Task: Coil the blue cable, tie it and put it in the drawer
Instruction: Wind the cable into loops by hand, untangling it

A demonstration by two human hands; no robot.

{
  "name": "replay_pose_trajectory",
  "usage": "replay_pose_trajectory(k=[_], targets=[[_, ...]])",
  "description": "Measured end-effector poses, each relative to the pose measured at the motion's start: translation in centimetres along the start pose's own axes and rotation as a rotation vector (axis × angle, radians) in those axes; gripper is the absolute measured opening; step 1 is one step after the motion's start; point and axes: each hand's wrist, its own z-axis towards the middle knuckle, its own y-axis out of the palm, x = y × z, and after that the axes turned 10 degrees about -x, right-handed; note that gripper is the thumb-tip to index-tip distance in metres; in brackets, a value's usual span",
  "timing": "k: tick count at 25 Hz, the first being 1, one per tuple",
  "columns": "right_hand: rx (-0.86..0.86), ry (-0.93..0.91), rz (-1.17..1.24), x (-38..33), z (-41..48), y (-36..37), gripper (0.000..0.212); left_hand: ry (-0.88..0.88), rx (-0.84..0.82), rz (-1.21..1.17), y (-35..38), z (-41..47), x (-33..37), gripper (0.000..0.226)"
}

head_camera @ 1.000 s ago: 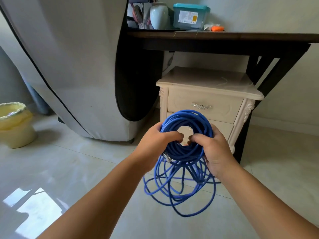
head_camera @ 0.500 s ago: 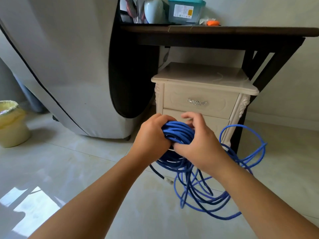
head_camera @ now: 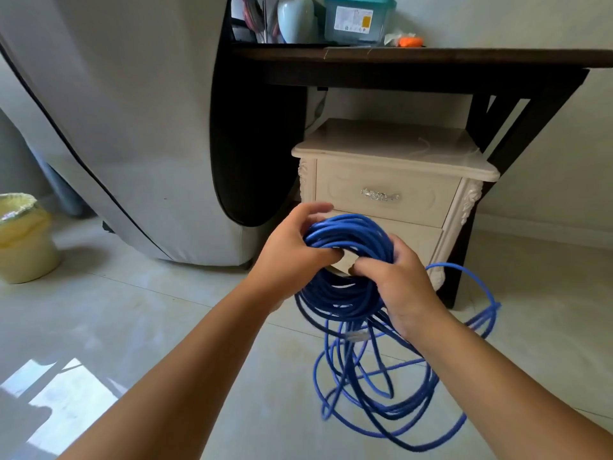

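Overhead, a dark wooden table (head_camera: 431, 58) spans the back of the scene, with a large grey fabric cover (head_camera: 109, 121) hanging at the left and a pale tiled floor (head_camera: 149, 320) below. Under the table stands a cream nightstand (head_camera: 391, 151) with two drawers; the upper drawer (head_camera: 384, 197), which carries a silvery handle (head_camera: 379, 195), is closed. At the far left edge sits a yellow bin (head_camera: 23, 240) lined with a bag. On the tabletop rest a teal-lidded plastic box (head_camera: 358, 18), a pale vase (head_camera: 295, 18) and a small orange object (head_camera: 410, 41). In front of the nightstand, held up in the air, is the blue cable (head_camera: 351, 234), gathered into a thick ring with many loose loops dangling beneath it toward the floor and one wide loop swinging out to the right. The left hand (head_camera: 292, 257) wraps the ring's left side, thumb pressed over the strands and fingers curled behind. The right hand (head_camera: 401, 287) clamps the ring's right side, fingers folded through its centre. A pale connector (head_camera: 356, 336) hangs blurred among the strands below the right hand.
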Motion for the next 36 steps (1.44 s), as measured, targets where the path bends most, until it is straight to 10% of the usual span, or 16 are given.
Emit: replay_pose_trajectory(k=[6,8,13,22,28,32,36], targets=[[0.071,0.169,0.69,-1.6,1.0,-1.8,0.018,-0.315,-0.198,-0.523,-1.3,-0.2,-1.6,0.056],[0.084,0.162,0.803,-1.9,0.9,-1.8,0.02,-0.298,-0.264,-0.251,-0.7,-0.9,-1.2,0.04],[0.097,0.125,0.884,-2.4,0.6,-1.3,0.025,-0.389,-0.488,0.228,2.4,-2.4,-0.8,0.089],[0.018,-0.042,1.102,-1.8,1.8,-4.1,0.026,-0.459,-0.172,-0.076,2.2,-1.5,-2.4,0.051],[0.034,-0.085,1.077,-2.3,1.0,-3.8,0.013,-0.543,-0.268,-0.359,3.5,-1.9,-0.7,0.044],[0.069,-0.048,0.954,-2.4,0.5,-2.5,0.014,-0.522,-0.245,-0.148,5.0,-1.6,-0.9,0.072],[0.023,-0.051,0.988,-2.3,0.7,-2.7,0.011,-0.468,-0.182,-0.124,5.2,-1.0,-1.4,0.042]])
